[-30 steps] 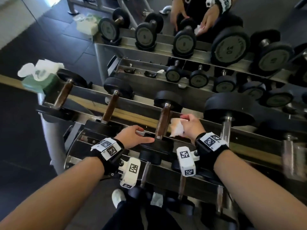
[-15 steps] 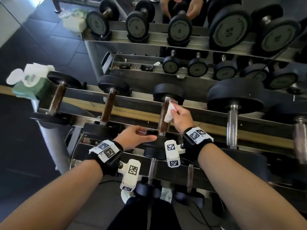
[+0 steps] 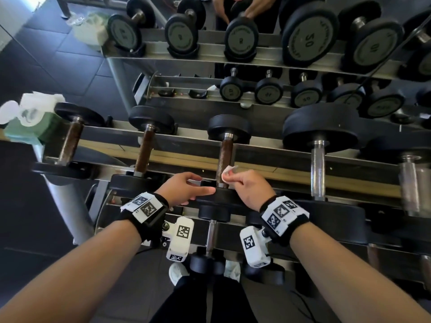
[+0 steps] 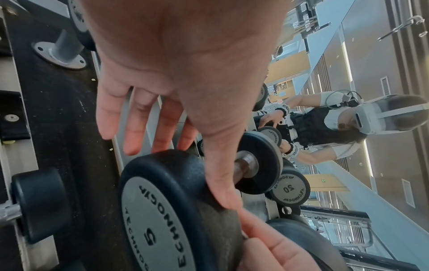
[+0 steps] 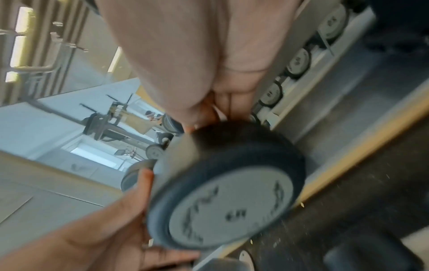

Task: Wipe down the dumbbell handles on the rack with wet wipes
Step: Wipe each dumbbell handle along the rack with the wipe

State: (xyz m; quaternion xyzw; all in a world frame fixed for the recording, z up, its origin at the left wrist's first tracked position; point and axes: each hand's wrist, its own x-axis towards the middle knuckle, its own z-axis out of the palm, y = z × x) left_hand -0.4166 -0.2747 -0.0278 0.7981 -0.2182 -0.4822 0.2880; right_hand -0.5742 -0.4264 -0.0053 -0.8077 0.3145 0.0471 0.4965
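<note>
On the top rail of the rack (image 3: 268, 157) lies a small dumbbell with a brown handle (image 3: 225, 157). Its near head, marked 5 (image 4: 162, 201), looks blurred in the right wrist view (image 5: 227, 201). My right hand (image 3: 234, 179) pinches a crumpled white wet wipe (image 3: 229, 171) against the handle's near end. My left hand (image 3: 203, 184) has straight fingers, and its thumb lies on that near head (image 3: 219, 194). The wipe is hidden in both wrist views.
A green wipe pack (image 3: 25, 127) with white sheets pulled up sits at the rack's left end. Two brown-handled dumbbells (image 3: 144, 150) lie to the left, steel-handled heavier ones (image 3: 318, 164) to the right. A second rack (image 3: 233, 57) stands behind, where another person's hands (image 3: 233, 8) work.
My right hand has slid the wipe along the brown handle from its far end to the near end. The left hand has stayed on the near head.
</note>
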